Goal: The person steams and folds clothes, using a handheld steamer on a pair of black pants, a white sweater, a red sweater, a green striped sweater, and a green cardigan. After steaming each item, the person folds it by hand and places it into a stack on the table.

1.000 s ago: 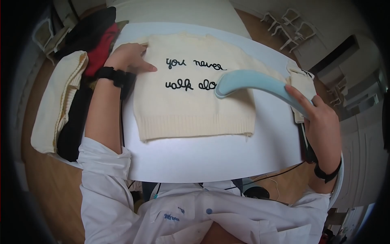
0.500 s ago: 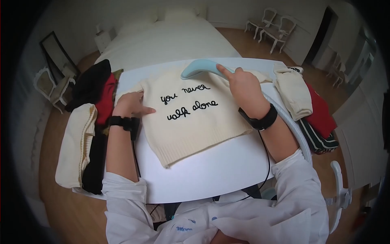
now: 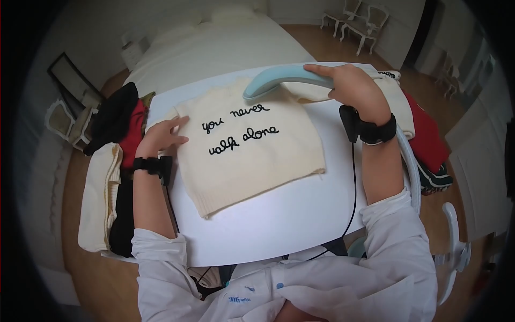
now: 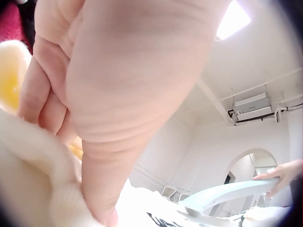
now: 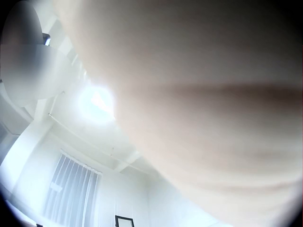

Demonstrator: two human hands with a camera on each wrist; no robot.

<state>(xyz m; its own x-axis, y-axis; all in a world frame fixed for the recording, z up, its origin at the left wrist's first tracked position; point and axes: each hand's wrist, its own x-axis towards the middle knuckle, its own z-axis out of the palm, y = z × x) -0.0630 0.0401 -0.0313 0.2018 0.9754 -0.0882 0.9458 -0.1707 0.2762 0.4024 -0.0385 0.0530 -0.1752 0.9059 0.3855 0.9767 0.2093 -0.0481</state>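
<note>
A cream knitted sweater [image 3: 257, 166] with black lettering "you never walk alone" lies front up on the white table [image 3: 268, 225]. At its left edge is my left hand [image 3: 161, 135], thumb and forefinger spread apart. In the left wrist view the fingers [image 4: 35, 94] and thumb [image 4: 102, 194] reach down to the cream knit, which rises in a fold beside them. My right hand [image 3: 357, 88] grips the handle of a light blue garment steamer [image 3: 284, 78], forefinger stretched along its top. The steamer's head is over the upper chest, just above "never". The right wrist view shows mostly blurred skin.
Folded cream knitwear [image 3: 99, 198], black and red clothes [image 3: 115, 121] lie along the left edge. Another pile with a red garment [image 3: 426, 134] sits at the right. A pale hose [image 3: 410, 166] runs down beside my right forearm. A black cable [image 3: 351, 204] crosses the table.
The steamer first moved from the lower lettering up to the sweater's top; since then my right hand has moved right with it. My left hand stays at the left edge. The head view has shifted.
</note>
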